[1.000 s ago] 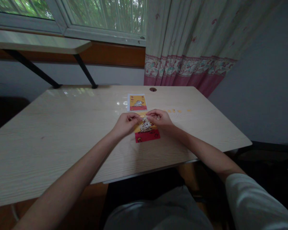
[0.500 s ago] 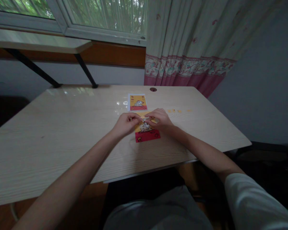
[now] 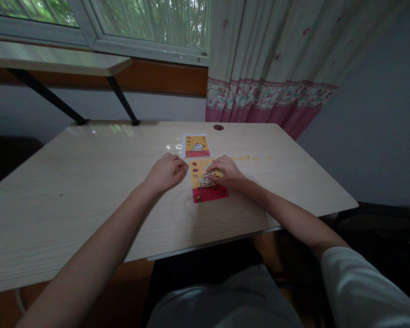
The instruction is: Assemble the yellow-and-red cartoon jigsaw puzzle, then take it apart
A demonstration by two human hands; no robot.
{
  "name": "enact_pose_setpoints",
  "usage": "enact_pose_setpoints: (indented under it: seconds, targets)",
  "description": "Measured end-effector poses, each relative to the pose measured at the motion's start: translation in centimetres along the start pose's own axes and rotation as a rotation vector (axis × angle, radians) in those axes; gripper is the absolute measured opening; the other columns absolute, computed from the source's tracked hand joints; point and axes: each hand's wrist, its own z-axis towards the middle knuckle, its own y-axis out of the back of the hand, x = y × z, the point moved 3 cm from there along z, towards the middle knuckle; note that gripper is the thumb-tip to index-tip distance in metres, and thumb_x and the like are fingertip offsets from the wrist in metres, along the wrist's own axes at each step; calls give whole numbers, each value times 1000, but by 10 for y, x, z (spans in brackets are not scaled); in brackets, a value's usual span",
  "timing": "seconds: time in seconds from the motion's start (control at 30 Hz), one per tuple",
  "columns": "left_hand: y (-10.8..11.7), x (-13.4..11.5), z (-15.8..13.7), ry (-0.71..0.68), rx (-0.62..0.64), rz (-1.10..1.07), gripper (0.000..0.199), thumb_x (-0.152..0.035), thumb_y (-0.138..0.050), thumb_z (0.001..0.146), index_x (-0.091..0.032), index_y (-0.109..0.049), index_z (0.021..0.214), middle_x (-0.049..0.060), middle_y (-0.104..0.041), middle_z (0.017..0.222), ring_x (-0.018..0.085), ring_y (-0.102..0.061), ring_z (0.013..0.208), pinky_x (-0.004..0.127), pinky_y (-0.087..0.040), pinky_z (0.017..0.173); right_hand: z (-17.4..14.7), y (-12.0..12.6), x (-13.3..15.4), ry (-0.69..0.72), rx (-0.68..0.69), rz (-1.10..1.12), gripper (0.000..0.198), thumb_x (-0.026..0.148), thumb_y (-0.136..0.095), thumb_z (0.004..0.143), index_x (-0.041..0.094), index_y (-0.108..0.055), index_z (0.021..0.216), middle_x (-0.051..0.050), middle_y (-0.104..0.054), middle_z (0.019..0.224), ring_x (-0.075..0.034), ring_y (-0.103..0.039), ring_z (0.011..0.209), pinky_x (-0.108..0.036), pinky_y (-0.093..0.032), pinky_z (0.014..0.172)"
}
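A yellow and red picture that looks like a jigsaw puzzle [image 3: 210,195], with a white cartoon animal on it, lies flat on the table. My right hand [image 3: 227,172] rests over its upper right part, thumb and fingertips apart, covering some of the animal. Just off the picture's left edge is my left hand [image 3: 169,171], its fingers curled and pressed together; whether anything is between them is hidden. Behind the puzzle lies a white-edged card [image 3: 197,141] with a matching picture. Several small yellow pieces [image 3: 256,159] lie in a row to the right.
The pale wooden table [image 3: 105,191] reaches out to both sides. A raised shelf [image 3: 61,61] on black supports stands at the back left. Near the back edge sits a round cable-hole cover [image 3: 218,127]. A curtain [image 3: 259,68] hangs behind, beside the window.
My left hand has drawn back left from the puzzle, uncovering its upper left part. My right hand has stayed nearly in place, its fingertips now clear of the left hand's.
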Motion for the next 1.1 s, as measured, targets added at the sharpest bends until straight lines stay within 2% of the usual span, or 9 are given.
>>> enact_pose_setpoints:
  seconds: [0.13,0.33,0.6,0.73,0.9,1.1]
  targets:
    - [0,-1,-1,-104,64,132,31,-30,-44,88,-15,-72,91,11,-66,87,24,-54,85,41,-42,84,-1,-11,-2,-27,122,30,19,37,-72,77,21,-71,86,-5,-70,90,-20,-57,92,-36,-37,87]
    - [-1,-6,-2,-180,112,78,30,-29,-47,85,-16,-72,96,11,-65,90,24,-54,88,40,-43,84,1,-14,-1,-93,175,0,23,39,-75,74,21,-73,88,-7,-67,93,-21,-56,94,-37,-37,88]
    - [0,-23,-4,-259,226,-113,29,-21,-50,79,-23,-74,96,8,-63,91,23,-53,91,40,-43,85,0,-12,-4,-89,183,30,23,35,-74,75,23,-71,94,-6,-66,96,-21,-55,96,-37,-37,90]
    - [0,-30,-5,-291,290,-117,28,-20,-52,80,-25,-75,95,7,-62,88,23,-53,91,39,-43,85,1,-14,-3,-101,183,21,20,36,-74,75,23,-73,91,-5,-65,93,-20,-55,92,-36,-37,87]
    - [-1,-30,-4,-294,291,-115,27,-19,-53,79,-25,-76,93,7,-62,84,23,-53,88,40,-42,84,2,-19,-3,-107,168,-1,17,36,-72,77,23,-73,87,-6,-65,91,-20,-55,90,-36,-37,86]
    - [-1,-32,-4,-291,311,-63,30,-17,-53,78,-25,-75,96,7,-62,89,23,-52,91,38,-43,85,2,-20,-3,-107,122,-5,14,34,-73,76,23,-73,85,-5,-66,90,-19,-55,89,-35,-36,85]
